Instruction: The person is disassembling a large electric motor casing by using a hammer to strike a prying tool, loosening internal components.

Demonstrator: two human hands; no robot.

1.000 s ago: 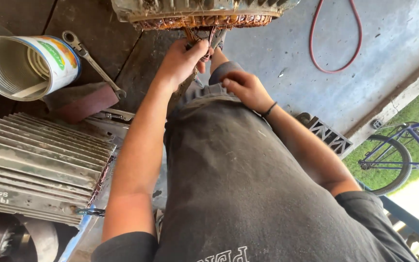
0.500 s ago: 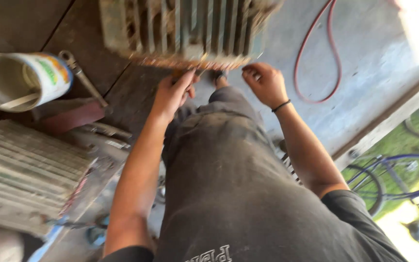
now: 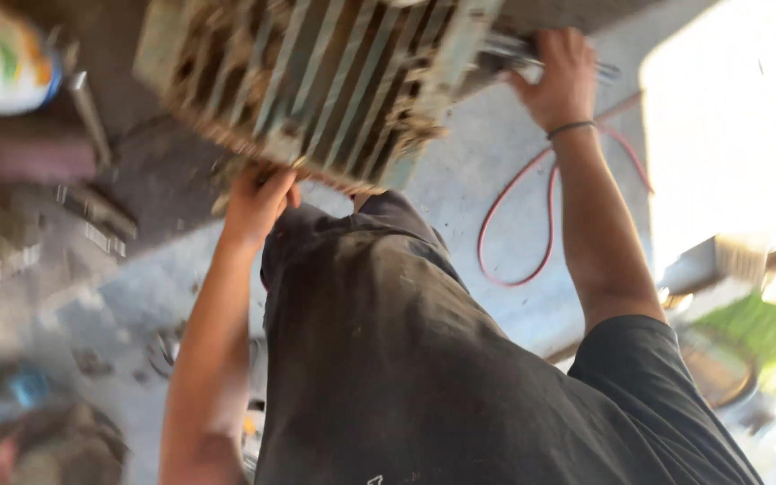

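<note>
Gripping the near edge of the finned casing (image 3: pixel 316 81), the left hand (image 3: pixel 258 202) is closing on it; the right hand (image 3: pixel 560 76) is clutching its far right end, beside the red hose (image 3: pixel 514 216).

The grey concrete floor (image 3: pixel 514 162) carries everything here. The finned motor housing (image 3: pixel 316 81) is my landmark. To its right a red hose (image 3: pixel 518 202) loops across the floor. To its left I see a blurred white can (image 3: pixel 2 63) and a long metal tool (image 3: pixel 92 112) beside it.
</note>
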